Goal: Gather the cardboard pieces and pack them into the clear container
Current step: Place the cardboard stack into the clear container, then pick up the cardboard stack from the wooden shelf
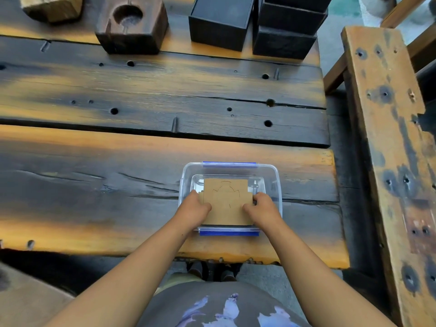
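A clear plastic container point(274, 182) with blue clips stands near the front edge of the wooden table. A stack of flat brown cardboard pieces point(225, 201) sits in its opening, tilted with the near edge higher. My left hand point(194, 210) grips the stack's left side. On the right side, my right hand point(263, 207) holds the same stack. A thin line drawing shows on the top piece.
The dark and orange plank table point(141, 147) has holes and cracks. At the back stand two wooden blocks point(132, 27) and black boxes point(220, 22) point(287, 27). A worn wooden bench point(387, 138) runs along the right, across a gap.
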A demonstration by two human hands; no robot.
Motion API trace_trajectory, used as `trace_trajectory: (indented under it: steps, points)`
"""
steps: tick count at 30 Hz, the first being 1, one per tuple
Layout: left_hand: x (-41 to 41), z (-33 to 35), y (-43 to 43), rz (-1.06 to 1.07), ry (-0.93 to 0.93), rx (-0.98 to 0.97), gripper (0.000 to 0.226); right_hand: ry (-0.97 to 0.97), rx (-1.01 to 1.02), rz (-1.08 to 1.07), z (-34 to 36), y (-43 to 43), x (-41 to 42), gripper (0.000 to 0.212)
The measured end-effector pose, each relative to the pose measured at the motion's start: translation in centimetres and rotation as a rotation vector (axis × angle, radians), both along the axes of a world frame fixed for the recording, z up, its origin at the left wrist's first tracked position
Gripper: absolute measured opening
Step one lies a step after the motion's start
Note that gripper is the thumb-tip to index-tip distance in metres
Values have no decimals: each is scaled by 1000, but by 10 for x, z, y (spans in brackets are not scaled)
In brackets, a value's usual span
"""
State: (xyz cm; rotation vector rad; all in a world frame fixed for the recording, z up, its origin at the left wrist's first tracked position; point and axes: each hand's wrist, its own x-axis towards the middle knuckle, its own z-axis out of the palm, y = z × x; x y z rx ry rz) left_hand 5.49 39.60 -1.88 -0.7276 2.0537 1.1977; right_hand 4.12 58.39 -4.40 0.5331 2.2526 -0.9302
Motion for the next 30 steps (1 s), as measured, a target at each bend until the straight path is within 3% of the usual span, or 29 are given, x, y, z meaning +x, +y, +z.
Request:
trace_trajectory:
  steps: [7,11,14,16,20,23,30]
  points:
    - [7,15,0,-26,34,-8,18,-22,-27,18,10,6,-1,17]
    - [8,31,1,-59,87,-52,8,56,-12,47,26,9,0,33]
    - [6,50,5,-78,151,-74,22,109,-63,33,44,10,-2,54]
    - [4,60,8,-132,190,-79,16,139,-111,14,57,12,-4,52]
    - [-9,73,20,-321,269,-116,49,196,-132,-73,80,17,3,37]
    - [-22,80,33,-502,311,-111,47,212,-101,-194,83,27,17,22]
    - [-24,75,68,-1082,450,-62,38,206,-36,-672,82,36,108,22]
